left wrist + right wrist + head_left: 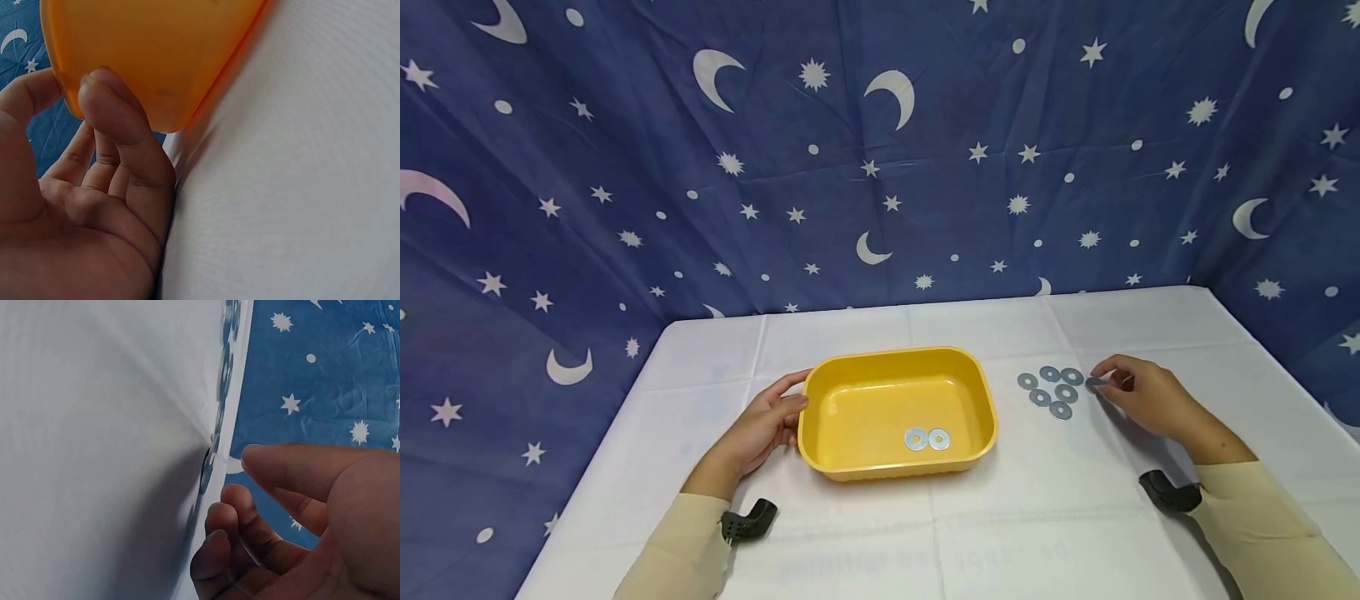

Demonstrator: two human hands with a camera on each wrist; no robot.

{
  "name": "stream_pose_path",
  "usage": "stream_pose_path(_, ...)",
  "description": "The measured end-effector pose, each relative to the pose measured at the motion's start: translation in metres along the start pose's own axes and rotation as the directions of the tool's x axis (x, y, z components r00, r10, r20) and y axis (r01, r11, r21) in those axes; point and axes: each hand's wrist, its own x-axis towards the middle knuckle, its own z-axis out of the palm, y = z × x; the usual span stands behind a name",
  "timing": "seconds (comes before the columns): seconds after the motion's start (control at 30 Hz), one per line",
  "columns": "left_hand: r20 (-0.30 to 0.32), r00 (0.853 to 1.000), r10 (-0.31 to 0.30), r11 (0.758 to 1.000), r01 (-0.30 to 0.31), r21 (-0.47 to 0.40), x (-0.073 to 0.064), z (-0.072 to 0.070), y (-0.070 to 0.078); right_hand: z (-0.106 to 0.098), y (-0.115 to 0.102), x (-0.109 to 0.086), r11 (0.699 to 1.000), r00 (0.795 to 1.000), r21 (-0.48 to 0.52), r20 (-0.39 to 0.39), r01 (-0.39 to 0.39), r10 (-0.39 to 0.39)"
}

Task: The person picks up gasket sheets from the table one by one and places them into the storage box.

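A yellow plastic tray (895, 471) stands on the white-covered table, with two metal washers (927, 439) lying flat and side by side on its floor. My left hand (763, 429) holds the tray's left end, thumb at the rim and fingers against the outer wall. In the left wrist view, the fingertips (103, 103) touch that orange-looking wall. Over on the right, my right hand (1142, 396) is low over the table, its fingertips right at one grey washer (1093, 383). The right wrist view shows the thumb and fingers apart, with that washer (207, 470) beyond them.
Several loose washers (1050, 392) lie in a loose group between the tray and my right hand. A blue curtain (820, 217) with moons and stars hangs behind and beside the table (865, 542). Black mounts are worn on both wrists.
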Motion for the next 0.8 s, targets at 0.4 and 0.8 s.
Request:
stream_pose_path(0.4,-0.005,1.0,0.0,1.0,0.0,0.006,0.0,0.001,0.002,-0.003,0.015,0.004,0.998,0.992,0.032,0.119,-0.045,0.041)
stream_pose_path(0.8,-0.015,1.0,-0.014,1.0,0.014,0.011,-0.001,0.001,0.003,-0.001,0.016,0.007,1.0,0.991,-0.006,0.132,-0.002,0.003)
